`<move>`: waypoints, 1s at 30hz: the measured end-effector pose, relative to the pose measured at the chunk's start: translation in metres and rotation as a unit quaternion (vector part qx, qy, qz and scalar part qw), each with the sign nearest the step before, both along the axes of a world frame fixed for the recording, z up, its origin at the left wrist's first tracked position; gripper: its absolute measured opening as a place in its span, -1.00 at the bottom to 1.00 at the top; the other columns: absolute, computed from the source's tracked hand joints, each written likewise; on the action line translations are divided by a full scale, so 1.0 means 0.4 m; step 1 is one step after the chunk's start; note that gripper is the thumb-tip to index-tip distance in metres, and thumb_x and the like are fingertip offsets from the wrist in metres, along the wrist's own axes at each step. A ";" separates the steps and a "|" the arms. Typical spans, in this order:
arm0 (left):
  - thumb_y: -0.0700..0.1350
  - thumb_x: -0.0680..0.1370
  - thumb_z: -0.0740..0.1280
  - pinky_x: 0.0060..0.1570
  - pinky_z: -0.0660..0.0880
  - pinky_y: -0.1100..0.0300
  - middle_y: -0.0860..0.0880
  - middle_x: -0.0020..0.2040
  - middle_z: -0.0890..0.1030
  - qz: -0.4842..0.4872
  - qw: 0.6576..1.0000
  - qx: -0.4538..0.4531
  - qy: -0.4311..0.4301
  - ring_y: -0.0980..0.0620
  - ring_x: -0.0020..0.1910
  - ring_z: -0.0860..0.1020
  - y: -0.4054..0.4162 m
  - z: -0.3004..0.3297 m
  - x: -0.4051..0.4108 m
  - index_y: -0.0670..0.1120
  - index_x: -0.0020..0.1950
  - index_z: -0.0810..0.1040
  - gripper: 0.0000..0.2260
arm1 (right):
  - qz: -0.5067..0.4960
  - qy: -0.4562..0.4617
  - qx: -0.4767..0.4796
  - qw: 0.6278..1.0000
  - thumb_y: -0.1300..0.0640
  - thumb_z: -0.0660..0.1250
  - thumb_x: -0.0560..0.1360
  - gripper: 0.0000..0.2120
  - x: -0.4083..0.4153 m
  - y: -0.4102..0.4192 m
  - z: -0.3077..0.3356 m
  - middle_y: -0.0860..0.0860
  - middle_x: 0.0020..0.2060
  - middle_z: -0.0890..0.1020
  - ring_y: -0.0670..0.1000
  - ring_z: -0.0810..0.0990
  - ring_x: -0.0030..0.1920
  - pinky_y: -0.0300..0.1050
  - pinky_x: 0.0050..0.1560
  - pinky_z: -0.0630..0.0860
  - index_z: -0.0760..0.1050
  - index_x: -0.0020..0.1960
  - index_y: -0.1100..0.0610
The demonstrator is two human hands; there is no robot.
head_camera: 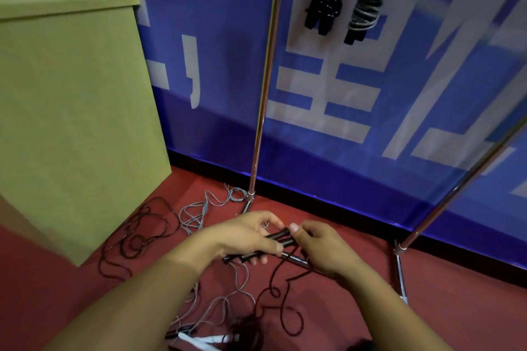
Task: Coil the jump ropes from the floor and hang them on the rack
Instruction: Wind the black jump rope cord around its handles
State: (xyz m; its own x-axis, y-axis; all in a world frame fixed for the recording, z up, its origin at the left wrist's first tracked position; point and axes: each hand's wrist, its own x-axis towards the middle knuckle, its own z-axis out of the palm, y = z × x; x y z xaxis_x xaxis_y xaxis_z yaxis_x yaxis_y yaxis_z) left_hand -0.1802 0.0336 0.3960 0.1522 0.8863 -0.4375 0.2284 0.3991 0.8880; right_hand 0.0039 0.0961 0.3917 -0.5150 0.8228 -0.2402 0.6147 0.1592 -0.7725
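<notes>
Tan box [71,111] at left, against blue wall | chrome rack [263,88] upright, two coiled ropes [328,0] hung up top | loose grey rope [205,208] and dark rope [142,234] tangled on red floor | left hand [245,236] and right hand [325,248] both clamped on black handles [278,239], cord trailing down to floor

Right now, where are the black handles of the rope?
In the head view, low centre: both hands hold the black handles together above the red floor, between the rack's two poles.
</notes>
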 end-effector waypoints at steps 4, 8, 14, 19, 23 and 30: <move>-0.05 0.52 0.47 -0.12 0.52 0.19 -0.01 -0.14 0.66 0.141 0.983 0.070 0.093 0.06 -0.21 0.62 0.010 -0.028 -0.048 -0.01 0.11 0.56 -0.79 | -0.096 0.097 -0.056 0.989 0.06 0.27 0.62 -0.69 0.002 0.028 0.003 0.09 -0.49 0.50 0.00 0.45 -0.52 -0.13 -0.41 0.42 0.46 -0.24 0.20; -0.07 0.53 0.45 -0.24 0.48 0.22 0.03 -0.20 0.60 0.385 0.906 0.143 0.101 0.06 -0.26 0.56 0.024 -0.030 -0.062 -0.01 -0.05 0.56 -0.90 | -0.249 0.197 -0.048 0.947 0.14 0.28 0.61 -0.73 -0.004 0.060 -0.002 0.13 -0.45 0.49 0.03 0.52 -0.49 -0.04 -0.34 0.56 0.48 -0.22 0.24; 0.07 0.58 0.36 -0.24 0.50 0.18 -0.02 -0.18 0.64 0.215 0.967 -0.048 -0.132 0.04 -0.27 0.57 -0.010 0.003 0.051 -0.11 0.04 0.61 -0.75 | -0.294 0.322 -0.057 0.898 0.20 0.28 0.61 -0.78 -0.033 0.033 0.019 0.06 -0.49 0.54 -0.01 0.59 -0.44 -0.18 -0.37 0.60 0.50 -0.18 0.27; 0.13 0.57 0.37 -0.30 0.46 0.23 -0.02 -0.15 0.67 0.299 0.934 0.016 -0.193 0.06 -0.24 0.58 0.024 -0.009 0.096 -0.07 0.04 0.64 -0.72 | -0.169 0.340 -0.067 0.923 0.24 0.30 0.58 -0.84 -0.067 -0.041 0.039 0.07 -0.39 0.62 -0.02 0.60 -0.39 -0.16 -0.34 0.57 0.58 -0.14 0.26; 0.00 0.63 0.30 -0.10 0.53 0.12 -0.04 -0.17 0.66 0.384 0.895 0.066 -0.219 -0.03 -0.15 0.58 0.047 0.009 0.069 -0.07 0.07 0.68 -0.79 | -0.067 0.262 -0.028 0.962 0.19 0.31 0.59 -0.78 -0.070 -0.058 0.030 -0.01 -0.37 0.59 -0.07 0.50 -0.30 -0.18 -0.20 0.43 0.56 -0.23 0.16; 0.02 0.70 0.12 -0.01 0.56 0.02 -0.19 -0.01 0.71 0.408 0.787 0.028 -0.462 -0.13 0.01 0.68 0.040 0.046 0.019 -0.18 0.21 0.52 -0.68 | -0.055 0.236 0.025 0.970 0.12 0.28 0.61 -0.76 -0.080 -0.059 0.017 -0.11 -0.39 0.50 -0.12 0.41 -0.33 -0.26 -0.26 0.37 0.51 -0.24 0.08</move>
